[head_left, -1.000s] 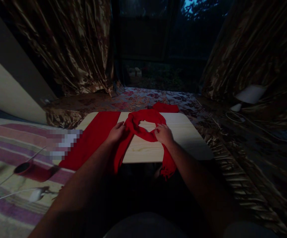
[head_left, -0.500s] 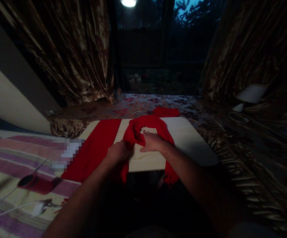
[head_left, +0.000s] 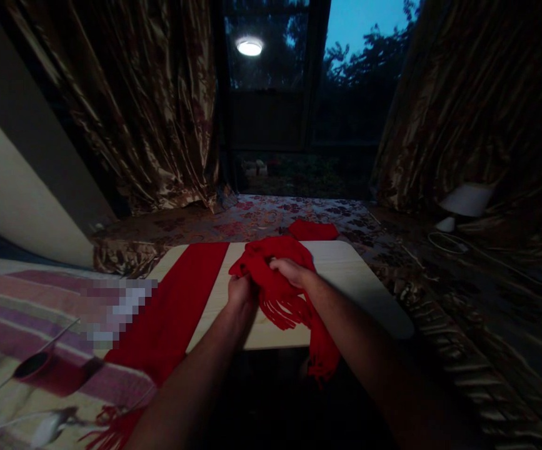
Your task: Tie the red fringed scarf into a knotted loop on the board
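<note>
A red fringed scarf (head_left: 277, 275) lies bunched in a loop on a pale wooden table (head_left: 355, 281), with one fringed end hanging over the near edge. My left hand (head_left: 242, 292) grips the scarf at the loop's left side. On the right side, my right hand (head_left: 289, 272) is closed on the cloth, its fingertips partly hidden in the folds. Tassels spread below the hands onto the wood. Flat along the table's left part runs another red cloth length (head_left: 177, 306); I cannot tell whether it belongs to the same scarf.
Beyond the table, a folded red cloth (head_left: 312, 229) lies on a patterned cover. A white lamp (head_left: 466, 200) stands at the right. A red cylinder (head_left: 50, 372) and white cable plug (head_left: 48, 430) lie on the striped bedding at left. Curtains flank the window.
The scarf's near-left fringed end has been brought up onto the table, across the loop, whose gap is now covered. My right hand has closed on the cloth. The view has tilted up.
</note>
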Tool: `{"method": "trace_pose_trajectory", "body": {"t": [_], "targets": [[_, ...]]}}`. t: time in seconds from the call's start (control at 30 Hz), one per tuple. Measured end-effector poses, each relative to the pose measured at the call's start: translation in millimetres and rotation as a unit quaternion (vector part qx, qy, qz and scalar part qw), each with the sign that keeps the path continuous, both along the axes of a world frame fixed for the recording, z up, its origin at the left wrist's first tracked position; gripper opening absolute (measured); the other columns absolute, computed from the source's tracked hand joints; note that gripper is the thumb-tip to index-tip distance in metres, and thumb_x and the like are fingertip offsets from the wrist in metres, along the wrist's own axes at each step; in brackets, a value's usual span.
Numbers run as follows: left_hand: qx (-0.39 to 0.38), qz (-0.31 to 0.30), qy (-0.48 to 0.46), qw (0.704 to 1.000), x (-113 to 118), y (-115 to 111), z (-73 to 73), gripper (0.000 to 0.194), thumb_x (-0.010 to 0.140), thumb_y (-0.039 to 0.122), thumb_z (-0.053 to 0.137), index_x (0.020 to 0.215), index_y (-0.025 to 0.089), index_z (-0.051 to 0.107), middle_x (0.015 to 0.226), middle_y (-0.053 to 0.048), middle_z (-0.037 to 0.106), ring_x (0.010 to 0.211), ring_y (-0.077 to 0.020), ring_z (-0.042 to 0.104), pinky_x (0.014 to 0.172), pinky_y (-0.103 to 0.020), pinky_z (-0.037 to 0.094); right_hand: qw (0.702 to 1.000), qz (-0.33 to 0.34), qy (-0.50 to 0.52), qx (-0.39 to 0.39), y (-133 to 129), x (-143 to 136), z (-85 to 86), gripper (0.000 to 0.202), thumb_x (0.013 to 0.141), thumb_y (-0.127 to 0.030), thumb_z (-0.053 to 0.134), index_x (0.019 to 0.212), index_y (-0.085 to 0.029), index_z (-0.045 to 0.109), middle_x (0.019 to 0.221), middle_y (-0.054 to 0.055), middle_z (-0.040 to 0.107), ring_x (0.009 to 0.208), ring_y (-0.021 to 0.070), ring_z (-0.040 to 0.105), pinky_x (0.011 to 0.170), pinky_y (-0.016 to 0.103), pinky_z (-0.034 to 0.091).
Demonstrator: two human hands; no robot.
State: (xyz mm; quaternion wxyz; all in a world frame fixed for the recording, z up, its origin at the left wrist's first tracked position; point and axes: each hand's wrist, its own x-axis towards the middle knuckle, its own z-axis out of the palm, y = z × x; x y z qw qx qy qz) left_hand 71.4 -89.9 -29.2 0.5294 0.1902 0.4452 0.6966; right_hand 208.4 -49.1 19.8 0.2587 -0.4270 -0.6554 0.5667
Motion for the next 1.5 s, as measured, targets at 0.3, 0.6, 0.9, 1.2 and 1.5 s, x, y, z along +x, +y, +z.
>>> {"method": "trace_pose_trajectory", "body": {"t": [0.3,0.6,0.9,1.2,1.5], "targets": [[0.113,-0.038,-0.089,0.989,4,1,1.4,0.027,0.077,0.031,0.067,0.102,0.020,0.069,0.101,-0.007,0.076,0.100,-0.0246,0.072,0.088,-0.035,0.060,0.877,0.155,-0.333,0.310,-5,-6,2.9,0.024,0.077,-0.012,0.057,0.086,-0.020,0.078,0.092,0.006,0.078,0.079,0.0208,0.069,0.070,0.027,0.047],[0.087,-0.019,-0.175,0.980,3,5,-4.9,0.055,0.061,-0.006,0.057,0.111,0.015,0.065,0.089,-0.006,0.075,0.076,-0.0187,0.074,0.080,-0.031,0.062,0.840,0.010,-0.418,0.345,-25,-22,2.4,0.022,0.085,-0.027,0.060,0.095,-0.012,0.072,0.106,0.023,0.074,0.101,0.0344,0.069,0.089,0.043,0.051],[0.032,-0.077,-0.280,0.956,-3,6,-2.0,0.048,0.072,-0.003,0.052,0.117,0.007,0.066,0.087,-0.012,0.076,0.070,-0.0208,0.075,0.070,-0.031,0.065,0.949,-0.162,0.269,0.011,-1,-29,-11.6,0.026,0.062,-0.029,0.077,0.073,-0.022,0.054,0.065,-0.001,0.065,0.063,0.0183,0.065,0.063,0.032,0.055],[0.036,-0.101,-0.322,0.941,-8,5,2.9,0.036,0.079,0.007,0.046,0.108,0.003,0.066,0.081,-0.015,0.074,0.069,-0.0224,0.074,0.069,-0.033,0.064,0.966,0.177,0.188,0.011,-25,9,18.0,0.034,0.058,-0.028,0.089,0.082,-0.020,0.065,0.085,0.002,0.072,0.089,0.0214,0.070,0.081,0.034,0.054],[0.102,-0.068,-0.362,0.924,-12,6,3.0,0.029,0.091,0.020,0.046,0.104,0.008,0.069,0.086,-0.011,0.077,0.075,-0.0211,0.074,0.083,-0.033,0.060,0.868,-0.199,-0.152,0.428,-48,-1,3.2,0.011,0.088,-0.020,0.053,0.089,-0.020,0.064,0.097,0.008,0.069,0.097,0.0219,0.063,0.092,0.036,0.047]]}}
